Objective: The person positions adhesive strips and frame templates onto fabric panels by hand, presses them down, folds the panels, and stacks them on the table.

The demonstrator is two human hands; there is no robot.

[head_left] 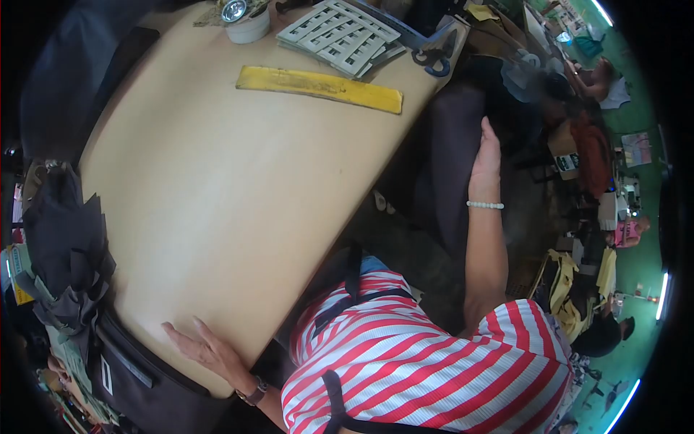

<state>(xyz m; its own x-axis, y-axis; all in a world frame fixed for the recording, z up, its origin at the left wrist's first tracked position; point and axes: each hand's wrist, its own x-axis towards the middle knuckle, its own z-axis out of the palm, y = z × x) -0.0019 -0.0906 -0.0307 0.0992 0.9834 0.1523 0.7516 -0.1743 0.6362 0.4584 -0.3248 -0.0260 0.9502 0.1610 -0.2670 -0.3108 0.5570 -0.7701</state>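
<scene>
My left hand [204, 354], with a watch on its wrist, rests on the near left part of the pale tabletop [217, 188]. Its fingers are spread and hold nothing. Off the table's right edge, my right hand [487, 158] grips a length of dark cloth [455, 145]. The thumb side shows, while the other fingers are hidden behind the cloth. A bead bracelet circles that wrist. Closest to my left hand lies dark fabric [155, 387] over the table's left edge.
A yellow strip [318, 88], slotted pale templates [340, 32], blue-handled scissors [432, 61] and a white tub [249, 27] lie at the table's far end. A crumpled dark fabric pile [69, 253] borders the left side. Other people and yellow fabric [567, 289] are at right.
</scene>
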